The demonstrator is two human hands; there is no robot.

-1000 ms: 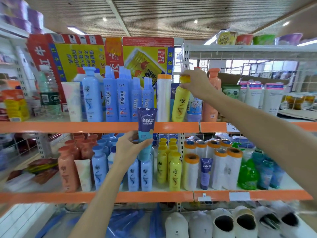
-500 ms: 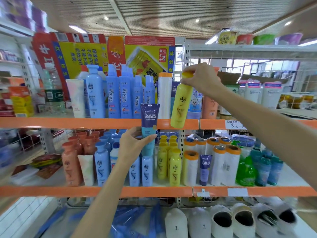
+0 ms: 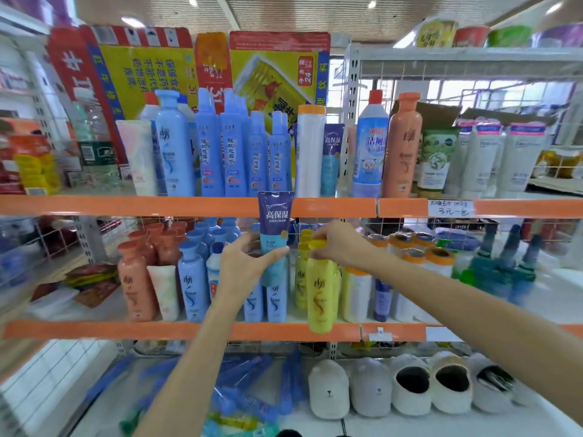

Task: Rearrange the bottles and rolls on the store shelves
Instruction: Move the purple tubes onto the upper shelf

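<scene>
My right hand (image 3: 339,246) grips a yellow bottle (image 3: 320,293) by its cap and holds it upright in front of the middle shelf (image 3: 126,330), just ahead of a row of like yellow bottles (image 3: 301,279). My left hand (image 3: 244,266) holds a purple-and-teal tube (image 3: 275,227) upright, its top overlapping the upper shelf's orange edge (image 3: 126,205). White rolls with orange caps (image 3: 419,269) stand right of the yellow row. One white roll (image 3: 310,149) stands on the upper shelf among blue bottles (image 3: 235,152).
Orange bottles (image 3: 135,279) and blue bottles (image 3: 192,285) fill the middle shelf's left. An orange bottle (image 3: 402,146), a blue-and-white bottle (image 3: 370,143) and white tubes (image 3: 492,159) stand upper right. Green bottles (image 3: 501,272) sit middle right. Slippers (image 3: 410,384) line the bottom shelf.
My right hand has carried the yellow bottle from the upper shelf down to the front of the middle shelf. My left hand keeps the tube in about the same place.
</scene>
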